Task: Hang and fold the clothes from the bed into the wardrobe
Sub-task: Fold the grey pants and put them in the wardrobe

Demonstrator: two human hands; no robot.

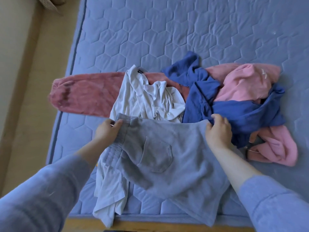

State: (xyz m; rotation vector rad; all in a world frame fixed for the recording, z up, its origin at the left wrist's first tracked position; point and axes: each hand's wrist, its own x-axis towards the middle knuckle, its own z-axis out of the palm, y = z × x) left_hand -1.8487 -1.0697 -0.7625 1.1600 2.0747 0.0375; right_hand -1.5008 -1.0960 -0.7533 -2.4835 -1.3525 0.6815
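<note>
Your left hand (107, 131) and right hand (217, 131) each pinch a far corner of the grey trousers (160, 158) spread at the mattress's (167, 30) near edge.

Quilted blue mattress (167, 30), pink garment (240, 84) (sleeve outstretched), white shirt (133, 97), grey trousers (167, 156)

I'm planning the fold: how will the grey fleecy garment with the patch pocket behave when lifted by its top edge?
Probably floppy: the grey fleecy garment drapes over the quilted blue mattress between the left hand and right hand holding its top edge. Likely light, as fingers alone hold it. Its fuzzy surface should resist slipping.
</note>
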